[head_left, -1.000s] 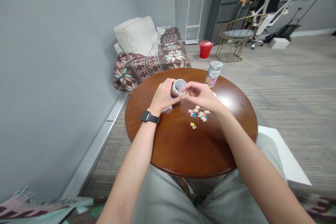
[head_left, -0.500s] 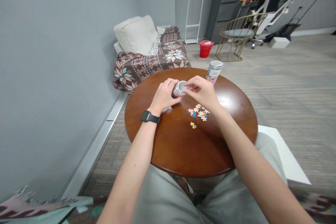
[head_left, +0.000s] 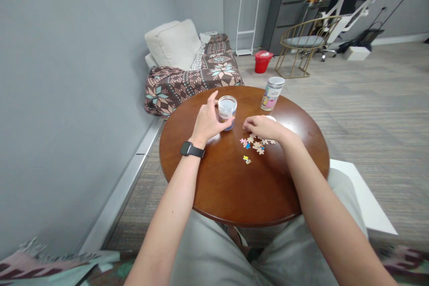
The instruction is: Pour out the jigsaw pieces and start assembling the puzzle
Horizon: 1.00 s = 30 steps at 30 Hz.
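Puzzle pieces (head_left: 256, 144) lay in a loose cluster on the round wooden table (head_left: 234, 187), my right hand (head_left: 264, 126) resting half-curled over them, while my left hand (head_left: 208, 121) gripped the open jar (head_left: 227, 111) upright beside them.

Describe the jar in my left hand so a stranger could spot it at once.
On the round wooden table, look toward the far edge. The small clear jar stands upright in the left hand, beside the loose puzzle pieces. Unlike the taller lidded canister further right, it is short and open-topped.
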Each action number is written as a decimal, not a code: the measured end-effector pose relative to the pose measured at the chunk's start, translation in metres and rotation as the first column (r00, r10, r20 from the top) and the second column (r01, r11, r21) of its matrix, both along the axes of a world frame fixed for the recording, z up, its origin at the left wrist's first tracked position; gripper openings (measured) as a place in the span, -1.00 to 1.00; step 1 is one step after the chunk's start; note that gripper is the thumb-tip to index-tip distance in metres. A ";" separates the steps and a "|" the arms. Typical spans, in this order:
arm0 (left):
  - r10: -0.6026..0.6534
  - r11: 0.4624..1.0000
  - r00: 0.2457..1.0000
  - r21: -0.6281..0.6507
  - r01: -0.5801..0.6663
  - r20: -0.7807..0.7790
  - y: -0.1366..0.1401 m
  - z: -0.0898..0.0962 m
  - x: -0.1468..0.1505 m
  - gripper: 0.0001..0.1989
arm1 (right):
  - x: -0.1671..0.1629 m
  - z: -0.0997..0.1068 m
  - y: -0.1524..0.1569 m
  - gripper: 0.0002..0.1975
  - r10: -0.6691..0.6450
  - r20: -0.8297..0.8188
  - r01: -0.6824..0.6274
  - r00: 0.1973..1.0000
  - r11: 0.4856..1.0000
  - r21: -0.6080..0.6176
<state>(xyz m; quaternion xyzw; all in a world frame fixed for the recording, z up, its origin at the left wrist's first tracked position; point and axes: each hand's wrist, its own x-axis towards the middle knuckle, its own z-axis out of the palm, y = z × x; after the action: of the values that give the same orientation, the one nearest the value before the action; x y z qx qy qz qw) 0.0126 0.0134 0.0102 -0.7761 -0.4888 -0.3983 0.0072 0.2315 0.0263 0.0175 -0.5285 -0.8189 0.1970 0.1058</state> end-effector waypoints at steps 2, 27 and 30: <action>-0.012 1.000 1.000 0.021 0.012 -0.008 0.000 0.001 -0.001 -0.14 | 0.004 0.002 0.000 -0.78 -0.019 0.077 0.020 0.997 1.000 -0.018; -0.085 0.996 0.994 -0.021 0.083 -0.074 -0.003 0.005 0.000 -0.50 | 0.012 0.006 -0.010 -0.76 0.192 0.043 -0.164 0.981 0.920 -0.357; -0.084 0.996 0.993 -0.017 0.083 -0.078 -0.003 0.004 0.000 -0.50 | 0.009 0.008 -0.012 -0.83 0.188 0.026 -0.165 0.982 0.913 -0.374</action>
<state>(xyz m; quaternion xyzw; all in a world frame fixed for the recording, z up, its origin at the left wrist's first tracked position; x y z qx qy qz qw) 0.0125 0.0108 0.0145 -0.8110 -0.4580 -0.3639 0.0047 0.2401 0.0144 0.0254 -0.4685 -0.8145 0.3400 -0.0392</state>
